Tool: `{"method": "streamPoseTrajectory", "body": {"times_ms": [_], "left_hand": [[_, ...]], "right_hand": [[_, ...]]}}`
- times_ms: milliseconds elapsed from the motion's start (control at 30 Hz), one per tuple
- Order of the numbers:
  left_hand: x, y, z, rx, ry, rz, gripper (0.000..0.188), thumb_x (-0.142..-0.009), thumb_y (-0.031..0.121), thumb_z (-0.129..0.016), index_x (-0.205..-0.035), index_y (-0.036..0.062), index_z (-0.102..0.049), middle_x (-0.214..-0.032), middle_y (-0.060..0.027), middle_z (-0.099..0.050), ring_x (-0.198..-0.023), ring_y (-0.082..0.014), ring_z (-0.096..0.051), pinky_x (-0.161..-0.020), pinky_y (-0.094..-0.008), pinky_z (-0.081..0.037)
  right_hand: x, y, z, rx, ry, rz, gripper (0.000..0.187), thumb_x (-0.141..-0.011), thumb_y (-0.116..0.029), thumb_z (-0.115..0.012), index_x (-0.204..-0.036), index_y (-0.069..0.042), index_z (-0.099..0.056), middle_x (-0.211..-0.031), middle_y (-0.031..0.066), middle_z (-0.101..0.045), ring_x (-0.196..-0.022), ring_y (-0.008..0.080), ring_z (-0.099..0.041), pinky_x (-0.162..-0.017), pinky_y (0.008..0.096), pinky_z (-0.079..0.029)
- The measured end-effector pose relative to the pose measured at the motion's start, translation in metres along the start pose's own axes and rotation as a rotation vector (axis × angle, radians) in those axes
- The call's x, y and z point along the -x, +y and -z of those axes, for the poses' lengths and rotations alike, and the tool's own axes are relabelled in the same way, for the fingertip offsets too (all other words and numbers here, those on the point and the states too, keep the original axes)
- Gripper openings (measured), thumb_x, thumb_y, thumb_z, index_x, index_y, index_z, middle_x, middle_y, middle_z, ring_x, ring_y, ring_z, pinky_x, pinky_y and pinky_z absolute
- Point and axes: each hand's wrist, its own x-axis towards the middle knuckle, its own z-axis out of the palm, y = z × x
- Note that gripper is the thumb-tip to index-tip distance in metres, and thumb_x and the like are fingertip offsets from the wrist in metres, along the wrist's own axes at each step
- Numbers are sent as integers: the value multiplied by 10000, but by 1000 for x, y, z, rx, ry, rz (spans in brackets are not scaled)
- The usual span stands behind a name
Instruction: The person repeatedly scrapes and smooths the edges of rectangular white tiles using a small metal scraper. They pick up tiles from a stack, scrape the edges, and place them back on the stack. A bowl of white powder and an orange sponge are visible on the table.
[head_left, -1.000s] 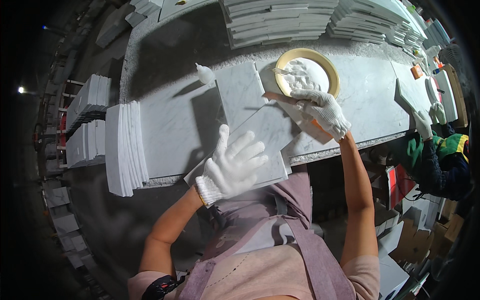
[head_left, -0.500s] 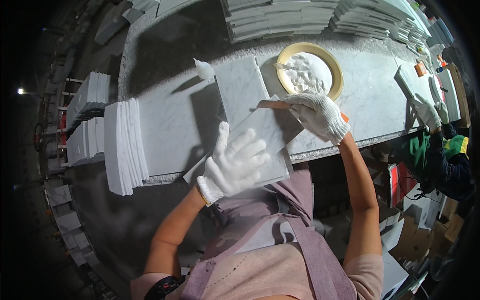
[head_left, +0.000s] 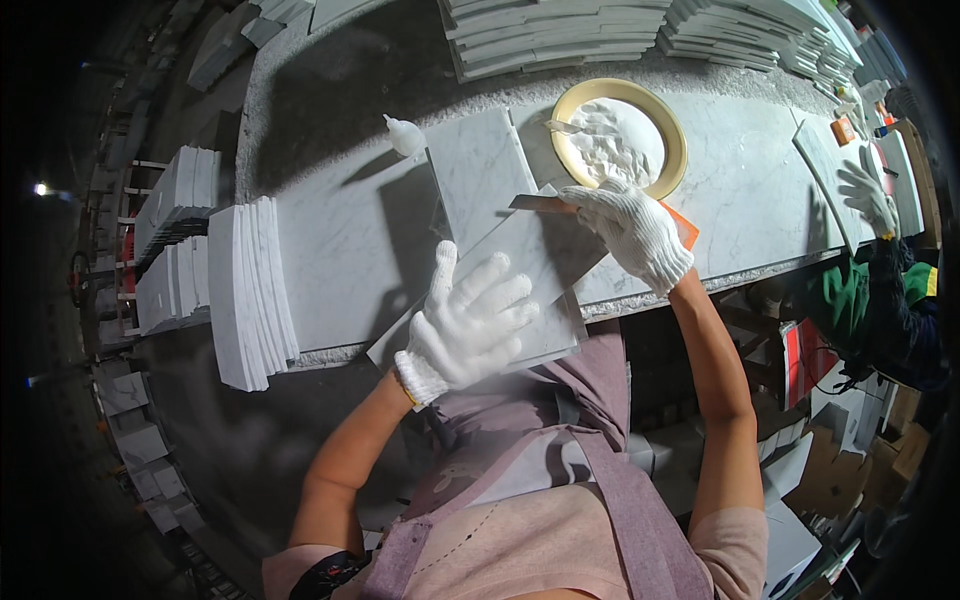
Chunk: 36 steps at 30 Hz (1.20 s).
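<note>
From the wearer's head, the left of two wide fisheye cameras looked down past a pale pink shirt [head_left: 525, 540] onto the white-knit-gloved left hand [head_left: 468, 328] and right hand [head_left: 634, 236], near at mid-frame, and forward across a grey-veined white stone worktop [head_left: 335, 255].

I observe a stone workbench [head_left: 330, 240] with a marbled pale top and a rough front edge. Near its middle I note a marble tile [head_left: 480, 165]; just left of its far end, a white squeeze bottle [head_left: 405, 138] stands. To the right rests a yellow bowl [head_left: 680, 155]. I record stacked tiles [head_left: 555, 40] along the far side and upright tiles [head_left: 245, 300] at the left end.
</note>
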Motion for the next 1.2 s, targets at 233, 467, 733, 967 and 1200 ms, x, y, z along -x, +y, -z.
{"method": "streamPoseTrajectory", "body": {"times_ms": [233, 467, 733, 967, 1200], "left_hand": [[-1, 2, 1, -14, 2, 4, 345, -883, 316, -718, -1180, 158, -795, -1336, -59, -712, -1435, -341, -506, -1210, -754, -215], [-4, 4, 0, -44, -8, 18, 364, -874, 316, -741, -1191, 151, -808, -1384, -66, -691, -1470, -339, -473, -1217, -728, -245], [-4, 4, -1, -95, -17, 3, 382, -895, 344, -720, -1214, 149, -803, -1404, -72, -679, -1481, -343, -454, -1206, -731, -260], [-3, 2, -2, -66, 3, -15, 369, -900, 353, -708, -1189, 146, -810, -1398, -74, -685, -1487, -338, -449, -1213, -729, -245], [-4, 2, -4, -76, -14, 19, 361, -877, 339, -722, -1172, 148, -807, -1375, -67, -703, -1470, -345, -473, -1210, -726, -247]], "right_hand": [[2, 4, -7, 54, 68, 36, 406, -985, 5, -586, -1366, -75, -701, -1107, 166, -780, -948, 287, -773, -813, 371, -612], [14, -1, -10, -69, 115, -7, 403, -964, 56, -611, -1322, -80, -735, -1036, 140, -756, -930, 259, -766, -789, 341, -606], [13, -4, -4, -92, 93, 13, 353, -968, 6, -661, -1297, -85, -750, -1015, 129, -768, -926, 270, -763, -804, 353, -601], [0, 4, -5, -84, 37, 36, 331, -982, -42, -676, -1297, -104, -754, -1059, 112, -786, -904, 273, -756, -805, 370, -595], [25, 3, 2, -124, -81, 47, 354, -988, 0, -627, -1306, -101, -746, -1031, 111, -757, -910, 255, -752, -806, 380, -602]]}}
